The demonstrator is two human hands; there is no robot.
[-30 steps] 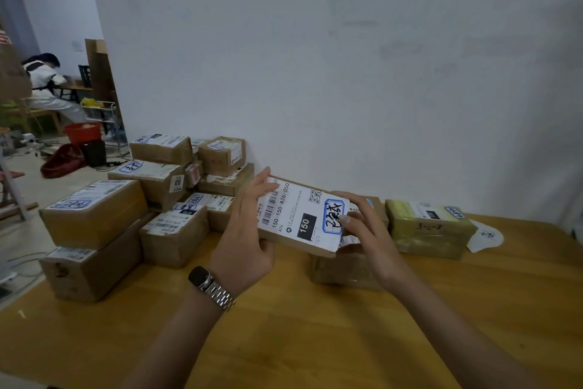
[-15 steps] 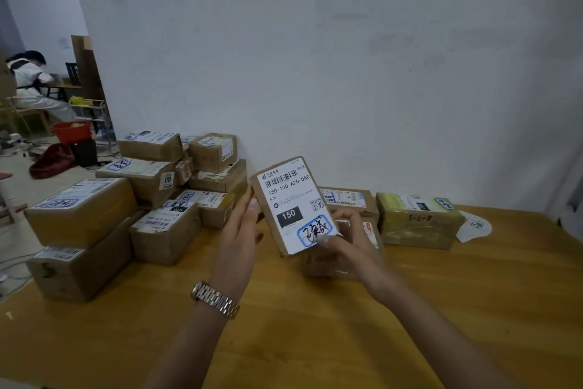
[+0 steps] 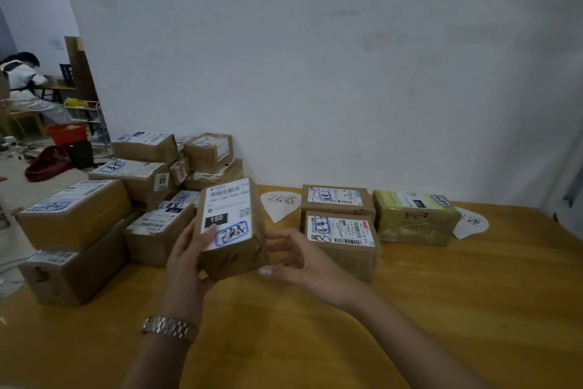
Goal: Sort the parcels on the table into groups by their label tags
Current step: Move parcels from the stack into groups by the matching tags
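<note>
Both forearms are bare as far as the head view shows. A metal watch bracelet (image 3: 170, 328) circles the wrist just below the left hand (image 3: 186, 262). It is silvery with a warm tinge and built of rows of small rounded links that catch the light; the dial is out of sight. Above the bracelet, the fingers (image 3: 193, 237) are slim. To the right of the bracelet, the right hand (image 3: 303, 265) shows a short, pale, glossy thumbnail (image 3: 265, 271).

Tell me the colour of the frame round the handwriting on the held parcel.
Blue: the frame on the held parcel shows best in the head view.
</note>
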